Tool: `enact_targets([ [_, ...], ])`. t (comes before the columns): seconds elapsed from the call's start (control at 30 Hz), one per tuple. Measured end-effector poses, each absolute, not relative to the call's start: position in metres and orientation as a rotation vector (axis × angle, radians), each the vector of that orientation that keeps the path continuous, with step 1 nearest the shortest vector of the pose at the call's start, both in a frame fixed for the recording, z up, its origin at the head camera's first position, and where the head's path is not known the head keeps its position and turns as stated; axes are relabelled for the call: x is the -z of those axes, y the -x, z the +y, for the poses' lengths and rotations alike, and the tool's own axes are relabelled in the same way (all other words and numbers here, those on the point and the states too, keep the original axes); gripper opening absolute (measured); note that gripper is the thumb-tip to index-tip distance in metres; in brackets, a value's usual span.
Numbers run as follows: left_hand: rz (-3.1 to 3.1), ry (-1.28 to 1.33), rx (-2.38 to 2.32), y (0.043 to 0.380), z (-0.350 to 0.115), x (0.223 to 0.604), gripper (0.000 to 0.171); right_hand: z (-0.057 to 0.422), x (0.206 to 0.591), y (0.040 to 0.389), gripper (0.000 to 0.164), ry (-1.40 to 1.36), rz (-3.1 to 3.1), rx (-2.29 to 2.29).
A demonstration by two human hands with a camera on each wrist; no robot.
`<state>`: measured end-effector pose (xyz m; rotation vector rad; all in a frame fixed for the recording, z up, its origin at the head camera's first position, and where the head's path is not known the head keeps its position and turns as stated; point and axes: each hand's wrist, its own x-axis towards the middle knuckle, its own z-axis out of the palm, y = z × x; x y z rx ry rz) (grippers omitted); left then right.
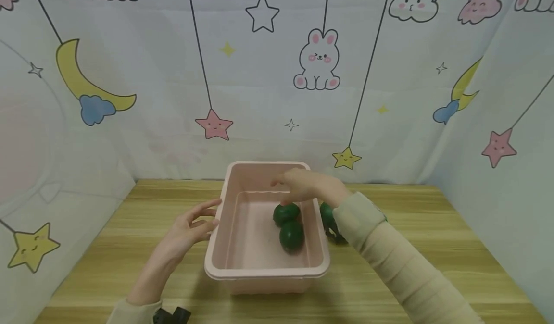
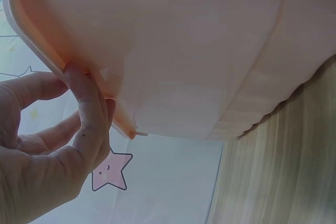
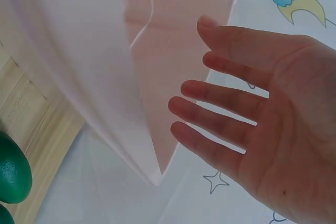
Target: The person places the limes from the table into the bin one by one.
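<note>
A pink plastic bin [image 1: 264,272] stands on the table. My left hand [image 1: 186,230] holds its left rim from outside; in the left wrist view the thumb and bent fingers [image 2: 86,106] meet the lip. Two glossy dark green oval objects [image 1: 292,236] lie together on the bin floor, towards its right side. Above them, over the right rim, hovers my right hand [image 1: 300,184]; its spread fingers [image 3: 210,114] hold nothing. More green objects [image 1: 327,214] sit on the table right of the bin, partly hidden by the right sleeve. Their exact kind is unclear.
The wood-grain table [image 1: 164,199] carries the bin near its middle. A white cloth [image 1: 268,93] printed with stars, moons and rabbits hangs close behind and on both sides. A small black item [image 1: 173,315] sits at the left cuff.
</note>
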<state>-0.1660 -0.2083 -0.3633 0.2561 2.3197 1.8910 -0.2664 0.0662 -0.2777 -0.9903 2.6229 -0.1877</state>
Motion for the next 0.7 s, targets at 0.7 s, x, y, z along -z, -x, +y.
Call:
enact_targets([
  [0.7,2.323,-0.224,-1.891,0.167,-0.208,0.366,0.056,0.087,0.281,0.255,0.045,1.129,2.773,0.347],
])
